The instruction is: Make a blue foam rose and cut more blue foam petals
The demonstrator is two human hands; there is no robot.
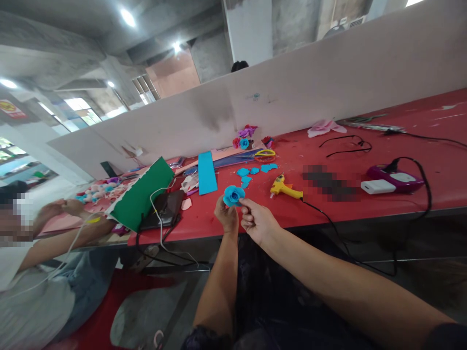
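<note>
A blue paper flower (234,195) with layered, curled petals is held up over the table's front edge. My left hand (226,217) is closed around its underside from the left, where the flower hides some of the fingertips. From the right, my right hand (258,219) pinches the edge of a petal between thumb and forefinger, its other fingers curled in. Just beyond the flower lie several loose blue petals (245,181). A yellow hot glue gun (284,187) rests to the right of them, its cord trailing off the table edge.
On the red table (394,146) are a blue paper strip (207,173), scissors (265,154), finished flowers (245,136), eyeglasses (350,143) and a purple power socket (401,179). A green board (142,194) stands left, beside a dark pouch (166,209) and white cable. A co-worker's hands (67,208) are farther left.
</note>
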